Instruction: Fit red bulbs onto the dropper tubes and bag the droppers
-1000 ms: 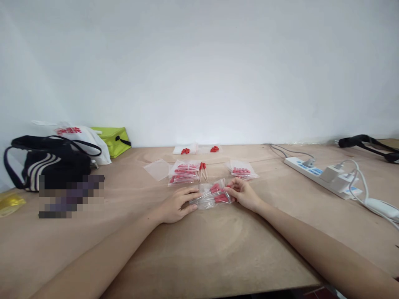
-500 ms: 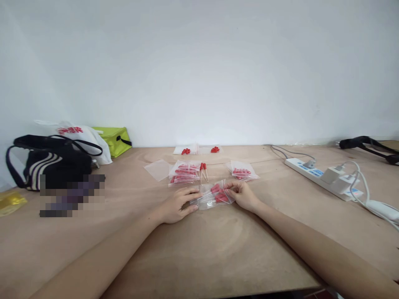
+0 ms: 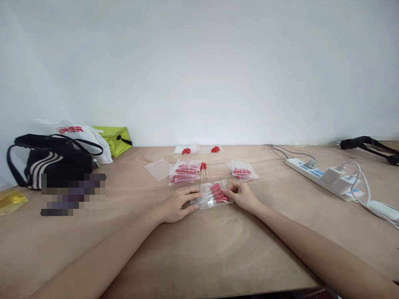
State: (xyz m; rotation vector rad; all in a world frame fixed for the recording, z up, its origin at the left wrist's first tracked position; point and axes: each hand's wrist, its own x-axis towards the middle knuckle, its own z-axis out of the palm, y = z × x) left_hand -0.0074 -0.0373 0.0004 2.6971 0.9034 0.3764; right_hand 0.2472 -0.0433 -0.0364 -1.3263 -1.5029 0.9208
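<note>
A clear zip bag with several red-tipped sticks in it lies on the table between my hands. My left hand holds the bag's left end, thumb below and fingers above. At the bag's right end, the bent fingers of my right hand pinch the edge beside the red tips. Just behind are a stack of filled bags and loose red-tipped sticks. Another filled bag lies behind my right hand. A flat clear bag is left of the stack.
Two bags with red pieces lie by the wall. A black bag, white plastic bag and green box bag stand left. A power strip with cables is right, a black object beyond.
The red tips in the held bag now lie closer together in a neater row. My right hand's fingers have shifted slightly left along the bag's edge. My left hand is nearly unmoved.
</note>
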